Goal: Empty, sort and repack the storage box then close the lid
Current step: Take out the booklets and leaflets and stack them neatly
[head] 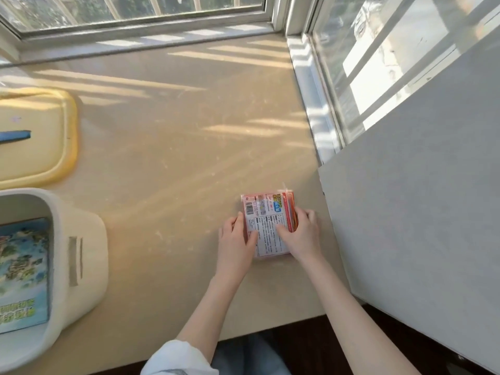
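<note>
A stack of pink and red printed packets [263,212] lies flat on the beige counter [176,158] at the right, close to the grey wall. My left hand [236,236] holds its left edge, thumb on top. My right hand [300,234] holds its right edge, fingers over the printed label. The white storage box [81,255] stands open at the left edge of the view, with a blue picture book [24,274] lying inside it. Its yellow lid [54,136] lies flat on the counter behind the box.
A grey wall panel [419,198] rises just right of the packets. Windows run along the back and the right side of the counter. The counter's front edge is near my body. A blue strip [16,136] lies on the lid.
</note>
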